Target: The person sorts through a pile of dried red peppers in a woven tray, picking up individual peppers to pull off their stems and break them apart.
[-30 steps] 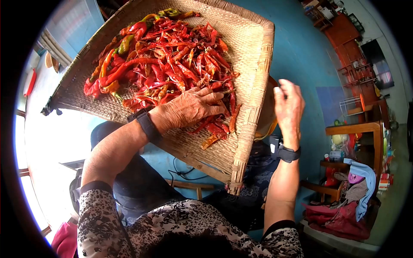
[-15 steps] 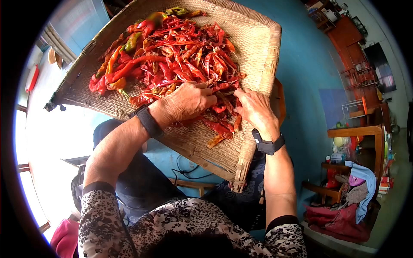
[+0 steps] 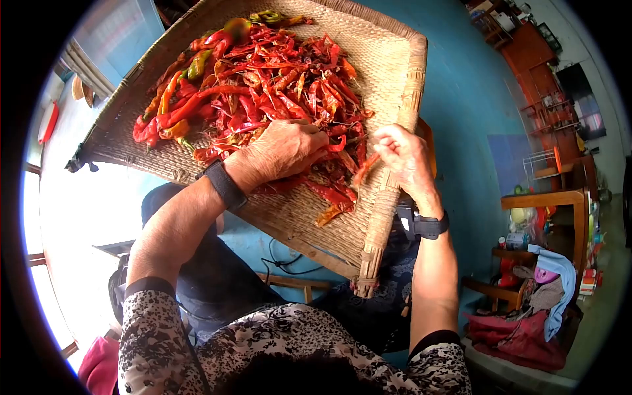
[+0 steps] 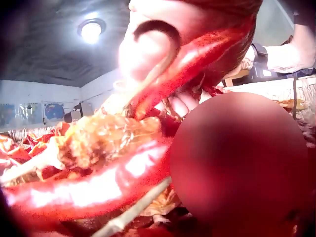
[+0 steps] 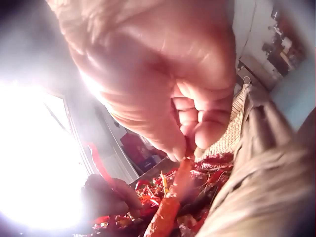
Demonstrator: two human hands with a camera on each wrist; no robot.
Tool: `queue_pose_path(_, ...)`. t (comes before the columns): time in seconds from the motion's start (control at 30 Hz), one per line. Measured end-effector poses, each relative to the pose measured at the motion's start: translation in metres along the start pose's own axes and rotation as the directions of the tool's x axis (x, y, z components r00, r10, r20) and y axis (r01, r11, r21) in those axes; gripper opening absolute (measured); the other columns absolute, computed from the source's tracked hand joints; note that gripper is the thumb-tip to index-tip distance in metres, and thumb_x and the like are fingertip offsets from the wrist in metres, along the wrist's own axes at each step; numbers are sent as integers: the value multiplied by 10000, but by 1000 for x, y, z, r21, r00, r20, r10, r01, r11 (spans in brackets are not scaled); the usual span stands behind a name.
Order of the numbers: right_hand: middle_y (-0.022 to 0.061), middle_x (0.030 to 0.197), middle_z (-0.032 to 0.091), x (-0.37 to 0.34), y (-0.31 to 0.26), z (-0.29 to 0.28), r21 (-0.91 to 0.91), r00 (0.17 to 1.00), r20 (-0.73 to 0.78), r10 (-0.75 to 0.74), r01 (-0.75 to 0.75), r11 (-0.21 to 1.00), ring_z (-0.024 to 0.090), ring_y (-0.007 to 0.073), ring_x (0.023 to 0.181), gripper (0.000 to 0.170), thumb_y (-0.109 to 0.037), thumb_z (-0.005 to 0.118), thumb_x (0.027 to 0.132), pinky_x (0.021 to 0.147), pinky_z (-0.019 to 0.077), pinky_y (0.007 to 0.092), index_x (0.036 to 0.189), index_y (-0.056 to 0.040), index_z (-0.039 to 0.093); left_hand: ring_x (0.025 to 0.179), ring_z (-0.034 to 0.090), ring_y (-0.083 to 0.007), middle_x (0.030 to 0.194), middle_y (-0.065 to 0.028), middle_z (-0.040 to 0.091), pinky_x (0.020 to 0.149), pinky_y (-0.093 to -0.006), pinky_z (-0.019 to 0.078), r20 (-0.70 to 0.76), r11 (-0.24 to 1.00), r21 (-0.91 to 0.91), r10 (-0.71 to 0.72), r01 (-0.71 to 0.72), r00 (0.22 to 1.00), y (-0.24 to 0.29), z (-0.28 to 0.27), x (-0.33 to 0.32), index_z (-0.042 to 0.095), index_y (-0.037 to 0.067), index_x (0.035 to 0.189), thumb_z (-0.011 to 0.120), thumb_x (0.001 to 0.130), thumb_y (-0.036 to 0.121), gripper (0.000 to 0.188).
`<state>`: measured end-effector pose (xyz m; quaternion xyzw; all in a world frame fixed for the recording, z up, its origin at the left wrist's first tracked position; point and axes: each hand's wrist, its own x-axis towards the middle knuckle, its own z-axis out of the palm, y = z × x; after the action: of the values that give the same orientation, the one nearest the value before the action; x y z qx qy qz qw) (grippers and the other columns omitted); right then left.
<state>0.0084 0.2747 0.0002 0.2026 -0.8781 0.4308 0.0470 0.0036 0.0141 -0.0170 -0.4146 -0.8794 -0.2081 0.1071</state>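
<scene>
A heap of red dried chili peppers [image 3: 289,85] lies in a woven tray [image 3: 388,66]. Over the near part of the heap, my left hand [image 3: 283,148] has curled fingers around a red chili pepper [image 4: 197,57], which runs along the palm in the left wrist view. Its fingertips are hidden from the head camera. By the tray's right rim, my right hand [image 3: 405,158] pinches an orange-red chili pepper [image 5: 173,197] by one end between thumb and fingertips. That pepper hangs down toward the heap. Loose chili peppers [image 3: 332,197] lie between the hands.
The tray rests above the person's lap, its near corner [image 3: 365,283] pointing at the body. Fresher red and green peppers [image 3: 197,66] sit on the heap's left side. A wooden chair [image 3: 507,289] with cloths stands at the right. A black cable [image 3: 283,263] lies on the blue floor.
My right hand came in from beyond the tray's right rim to the peppers, then drew back slightly right with a chili pepper. The left hand stayed over the heap, its fingers curling more.
</scene>
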Motion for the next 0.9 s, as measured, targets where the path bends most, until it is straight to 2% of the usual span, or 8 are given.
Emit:
queue_pose_path(0.33,29,816,656,-3,25,-72,-93,717,-697,-12,-74,993,608,99,694,136,-19,681,853,659,509,247,987,-9,659,761,621,-294,782,-103,593,669,-396,520,15,1000,11,18,-18,1000,1,8,1,598,48,893,643,877,211,169)
queue_pose_path(0.4,81,880,652,-5,22,-74,-291,737,-669,-101,-134,947,632,185,783,171,-28,686,832,735,513,320,1001,-18,656,761,622,-300,786,-107,599,666,-401,520,15,1000,-3,7,-7,1000,0,7,0,602,46,898,641,880,216,175)
queue_pose_path(0.47,128,952,631,-4,10,-67,-753,770,-527,-360,-226,618,605,288,902,214,-55,692,810,827,480,399,1019,-31,651,761,623,-307,791,-110,604,664,-405,520,16,1000,-15,-7,7,1000,0,6,0,605,44,904,639,883,220,181)
queue_pose_path(0.53,144,977,631,0,-3,-52,-604,822,-471,-321,-35,796,599,309,910,240,-78,686,819,816,480,413,1052,-41,642,652,623,-317,693,-107,590,574,-428,513,-97,997,-67,28,-34,995,1,6,1,586,48,820,617,895,252,220)
queue_pose_path(0.57,106,908,643,0,-14,-34,-246,899,-432,-72,-41,968,624,224,822,267,-68,689,823,731,511,348,1083,-42,633,648,625,-324,690,-110,596,573,-429,513,-80,998,-68,2,-8,997,3,5,1,587,49,821,612,901,267,233)
queue_pose_path(0.67,44,819,652,-3,-44,6,76,999,-5,32,-32,997,622,116,722,346,-97,739,815,648,529,272,1136,-49,621,658,631,-327,705,-114,609,576,-432,514,-84,993,-115,-17,7,996,5,7,1,594,50,830,606,906,272,234)
queue_pose_path(0.73,66,800,661,-2,-47,24,59,992,117,45,-52,997,650,152,714,249,-102,737,822,637,533,290,1031,-25,627,668,638,-324,714,-116,616,585,-436,518,-49,992,-123,-19,13,999,8,5,2,600,50,844,602,909,271,231)
queue_pose_path(0.9,96,743,625,6,-50,31,40,996,-17,-85,85,996,617,152,658,93,-88,660,885,575,488,302,914,-21,603,712,642,-341,765,-125,629,623,-443,529,-23,982,-175,-70,65,997,11,2,4,609,51,1006,623,888,288,265)
